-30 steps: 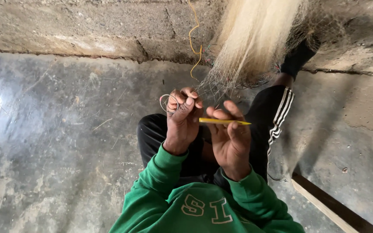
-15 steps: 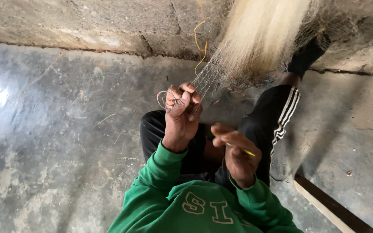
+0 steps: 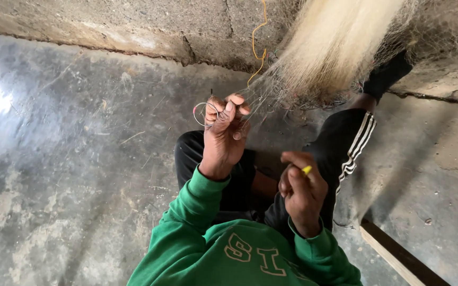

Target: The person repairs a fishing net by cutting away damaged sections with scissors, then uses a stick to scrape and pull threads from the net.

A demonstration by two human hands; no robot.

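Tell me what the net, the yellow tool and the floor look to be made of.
Net: fine pale filament, likely nylon; translucent, slightly glossy strands bunched together. Yellow tool in the right hand: probably plastic, smooth and bright, mostly hidden. Floor: bare concrete, grey, scuffed, with a dull sheen.

No packages, labels, signs or screens — none in view.

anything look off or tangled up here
Nothing stands out. The left hand pinches the fine net taut with a thin loop of line beside it; the right hand grips a yellow tool. The pale fibre bundle hangs loose against the wall.
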